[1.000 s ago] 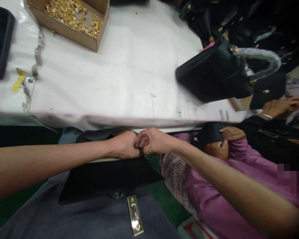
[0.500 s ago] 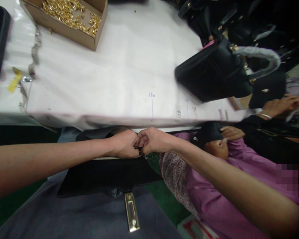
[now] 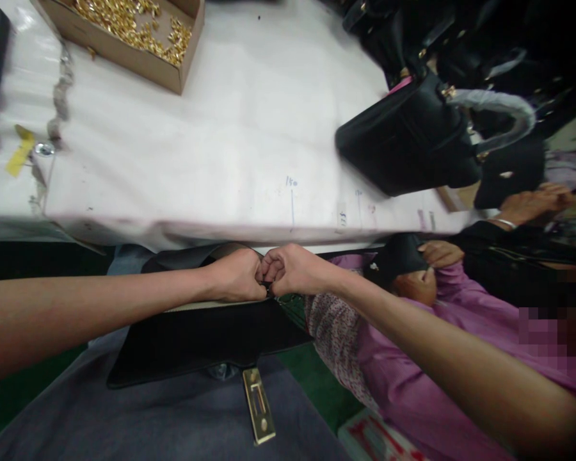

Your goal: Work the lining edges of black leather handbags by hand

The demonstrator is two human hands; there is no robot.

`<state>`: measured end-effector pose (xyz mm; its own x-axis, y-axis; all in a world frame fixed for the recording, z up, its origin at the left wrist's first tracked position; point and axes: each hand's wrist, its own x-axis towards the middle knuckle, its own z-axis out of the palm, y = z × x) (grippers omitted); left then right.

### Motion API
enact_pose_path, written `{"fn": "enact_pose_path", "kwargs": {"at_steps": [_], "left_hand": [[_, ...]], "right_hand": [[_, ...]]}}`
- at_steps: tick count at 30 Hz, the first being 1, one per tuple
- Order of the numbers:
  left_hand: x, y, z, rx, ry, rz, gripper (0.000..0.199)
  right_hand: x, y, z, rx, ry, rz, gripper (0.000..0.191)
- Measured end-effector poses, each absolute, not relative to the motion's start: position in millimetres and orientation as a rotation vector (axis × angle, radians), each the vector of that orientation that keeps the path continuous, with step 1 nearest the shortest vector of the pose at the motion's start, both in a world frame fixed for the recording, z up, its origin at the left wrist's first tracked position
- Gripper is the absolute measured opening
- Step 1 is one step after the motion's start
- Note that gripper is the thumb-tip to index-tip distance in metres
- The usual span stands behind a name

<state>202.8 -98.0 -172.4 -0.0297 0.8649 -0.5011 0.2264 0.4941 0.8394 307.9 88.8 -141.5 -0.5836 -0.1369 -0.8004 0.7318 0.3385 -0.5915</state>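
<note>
A black handbag lies across my lap against the table's edge, its flap toward me. From the flap hangs a gold metal clasp plate with a slot in it. My left hand and my right hand meet at the bag's far rim, both closed. Thumbs and fingers pinch a small dark part of the bag between them; its exact form is hidden by the fingers.
On the white-covered table sits a cardboard box of small gold fittings. A finished-looking black handbag with a wrapped handle lies at right, more black bags behind. Beside me a co-worker in a purple sleeve holds a black piece.
The view has shifted slightly, and the clasp plate has swung a little to the right. Both hands keep their pinch at the same spot on the handbag.
</note>
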Motion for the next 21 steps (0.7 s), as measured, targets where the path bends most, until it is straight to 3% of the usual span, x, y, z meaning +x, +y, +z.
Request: {"fn": "enact_pose_path", "kwargs": {"at_steps": [21], "left_hand": [[213.0,-92.6,-163.2,1.023,1.772,0.578,0.025]], "right_hand": [[313.6,90.4,-139.1,0.527,1.843,-1.372,0.044]]}}
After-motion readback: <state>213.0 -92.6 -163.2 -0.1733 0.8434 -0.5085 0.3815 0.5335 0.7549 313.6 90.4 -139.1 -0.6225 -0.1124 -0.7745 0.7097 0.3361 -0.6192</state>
